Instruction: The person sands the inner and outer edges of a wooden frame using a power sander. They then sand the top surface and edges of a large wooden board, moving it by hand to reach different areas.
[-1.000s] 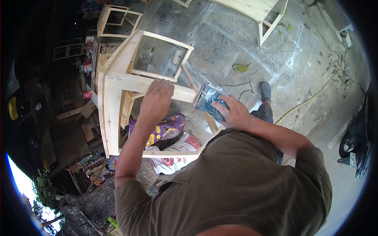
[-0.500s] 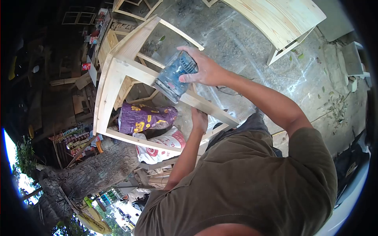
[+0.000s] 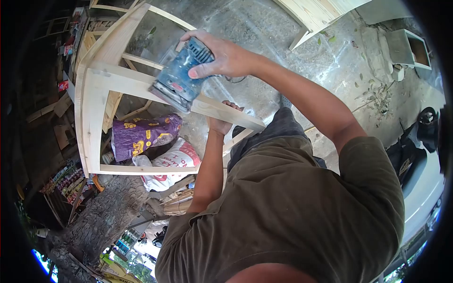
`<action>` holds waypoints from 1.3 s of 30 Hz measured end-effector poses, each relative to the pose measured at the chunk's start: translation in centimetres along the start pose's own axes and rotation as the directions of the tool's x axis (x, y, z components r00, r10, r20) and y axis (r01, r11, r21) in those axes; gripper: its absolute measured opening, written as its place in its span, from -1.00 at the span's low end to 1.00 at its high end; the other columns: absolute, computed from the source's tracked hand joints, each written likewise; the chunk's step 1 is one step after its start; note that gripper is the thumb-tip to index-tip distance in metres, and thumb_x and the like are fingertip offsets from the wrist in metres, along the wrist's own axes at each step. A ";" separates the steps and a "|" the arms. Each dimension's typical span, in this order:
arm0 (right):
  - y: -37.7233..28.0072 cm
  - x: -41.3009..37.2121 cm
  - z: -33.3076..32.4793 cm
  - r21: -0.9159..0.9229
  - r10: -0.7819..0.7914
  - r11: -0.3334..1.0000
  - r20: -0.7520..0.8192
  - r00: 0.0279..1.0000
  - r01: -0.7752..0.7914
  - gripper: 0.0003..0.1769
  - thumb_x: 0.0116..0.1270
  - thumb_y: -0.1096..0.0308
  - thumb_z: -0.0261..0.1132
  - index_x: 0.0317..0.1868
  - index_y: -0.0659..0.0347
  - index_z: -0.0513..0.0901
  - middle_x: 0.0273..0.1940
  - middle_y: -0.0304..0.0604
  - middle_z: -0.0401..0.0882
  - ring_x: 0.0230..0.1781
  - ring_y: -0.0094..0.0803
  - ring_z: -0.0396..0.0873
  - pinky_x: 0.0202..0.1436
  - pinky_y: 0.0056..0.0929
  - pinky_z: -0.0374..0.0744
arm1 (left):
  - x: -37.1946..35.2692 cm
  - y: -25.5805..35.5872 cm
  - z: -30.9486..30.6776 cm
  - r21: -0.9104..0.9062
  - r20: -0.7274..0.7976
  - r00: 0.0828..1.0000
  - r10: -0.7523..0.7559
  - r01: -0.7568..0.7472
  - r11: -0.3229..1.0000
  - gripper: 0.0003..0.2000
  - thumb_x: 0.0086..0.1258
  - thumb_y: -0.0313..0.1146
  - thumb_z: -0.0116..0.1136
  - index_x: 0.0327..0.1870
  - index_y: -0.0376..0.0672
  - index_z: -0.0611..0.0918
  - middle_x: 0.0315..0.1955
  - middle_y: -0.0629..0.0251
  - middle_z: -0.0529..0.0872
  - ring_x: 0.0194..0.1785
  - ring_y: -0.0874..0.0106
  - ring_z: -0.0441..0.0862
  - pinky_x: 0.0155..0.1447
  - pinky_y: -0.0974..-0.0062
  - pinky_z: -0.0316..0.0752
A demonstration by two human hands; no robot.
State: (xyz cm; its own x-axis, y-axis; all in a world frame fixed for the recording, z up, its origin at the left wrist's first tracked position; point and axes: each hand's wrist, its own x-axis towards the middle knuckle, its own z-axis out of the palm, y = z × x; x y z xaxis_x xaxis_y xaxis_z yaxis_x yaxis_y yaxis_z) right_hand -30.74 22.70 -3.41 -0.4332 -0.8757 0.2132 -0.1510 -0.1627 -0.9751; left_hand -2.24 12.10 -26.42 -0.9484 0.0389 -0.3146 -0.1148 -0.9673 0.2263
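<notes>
My right hand (image 3: 219,56) is wrapped round a blue power sander (image 3: 181,75), which is tilted and lies against the upper rail of a pale wooden frame (image 3: 132,78). Below and to the right of the sander, my left hand (image 3: 222,123) grips the same rail from underneath, with its fingertips showing over the far edge. Part of that hand is hidden behind the wood. The frame stands in front of my body, its wide curved side on the left.
Behind the frame lie a purple sack (image 3: 146,134) and a white-and-red sack (image 3: 172,160). A tree trunk (image 3: 104,207) is at lower left. Another wooden piece (image 3: 316,16) stands at the top, a grey box (image 3: 408,49) at right. Dust and leaves mark the concrete floor (image 3: 283,70).
The view has shifted, so the frame and both hands appear further left. The sander stays in my right hand on the rail. My left hand's fingertips now show above the rail.
</notes>
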 end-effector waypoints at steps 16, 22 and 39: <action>26.4 -31.1 3.3 0.469 0.896 0.296 0.167 0.412 -0.832 -0.25 0.19 0.20 0.60 0.34 0.13 0.47 0.04 -0.08 0.66 0.03 -0.23 0.67 -0.17 -0.03 0.70 | 3.0 11.6 27.6 0.976 -0.076 0.236 0.969 -0.180 0.120 -0.19 0.73 0.42 -0.26 0.15 -0.34 0.61 -0.29 0.14 0.76 -0.22 0.29 0.74 -0.04 0.25 0.64; 20.6 -23.2 2.1 0.472 0.785 0.409 0.254 0.564 -0.781 -0.34 0.28 0.24 0.52 0.34 0.15 0.49 0.00 -0.11 0.65 0.00 -0.32 0.69 -0.29 -0.08 0.67 | 0.3 5.5 16.7 0.975 0.064 0.350 0.934 0.179 -0.134 -0.30 0.83 0.15 -0.30 -0.13 -0.43 0.64 -0.28 -0.16 0.74 -0.17 -0.08 0.72 0.00 -0.01 0.54; -24.3 1.7 11.6 -0.860 -0.573 0.509 -0.371 0.731 -0.037 -0.14 0.32 0.09 0.62 0.51 0.18 0.44 0.24 0.16 0.42 0.13 0.15 0.66 0.27 -0.03 0.64 | -34.8 36.8 13.7 0.879 0.350 -0.678 0.646 0.476 0.023 -0.24 0.63 0.28 0.11 0.32 -0.43 0.60 0.26 -0.20 0.59 0.40 -0.07 0.49 0.53 -0.08 0.30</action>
State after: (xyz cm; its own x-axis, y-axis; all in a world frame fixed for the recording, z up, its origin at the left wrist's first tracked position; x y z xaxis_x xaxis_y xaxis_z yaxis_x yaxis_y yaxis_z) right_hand -17.44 19.90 19.94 -0.5593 -0.3780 0.7378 -0.8250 0.3406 -0.4509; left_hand 22.50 -21.43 5.44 0.4656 -0.5638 0.6821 -0.7135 0.2169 0.6663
